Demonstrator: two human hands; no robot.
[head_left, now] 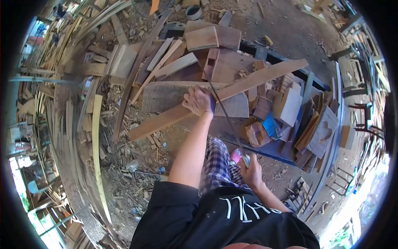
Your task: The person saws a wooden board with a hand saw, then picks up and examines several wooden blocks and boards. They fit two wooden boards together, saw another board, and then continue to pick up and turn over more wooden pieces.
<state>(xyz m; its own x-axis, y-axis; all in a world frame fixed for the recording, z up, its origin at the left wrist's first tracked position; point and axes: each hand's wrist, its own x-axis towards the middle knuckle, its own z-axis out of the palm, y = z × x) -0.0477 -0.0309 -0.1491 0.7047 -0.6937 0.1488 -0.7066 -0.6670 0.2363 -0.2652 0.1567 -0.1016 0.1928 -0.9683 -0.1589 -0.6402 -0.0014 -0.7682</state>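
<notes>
My left hand presses down on a long wooden plank that lies slanted across a workbench. My right hand is pulled back near my hip and grips the handle of a long thin saw. The saw's blade runs up from that hand to the plank, meeting it just right of my left hand. A grey board lies under the plank beside my left hand.
Wood offcuts and boards pile on the bench. Small blocks, a blue piece and a heart-cut panel lie at the right. Long slats, shavings and scrap cover the ground at left. Chair frames stand far right.
</notes>
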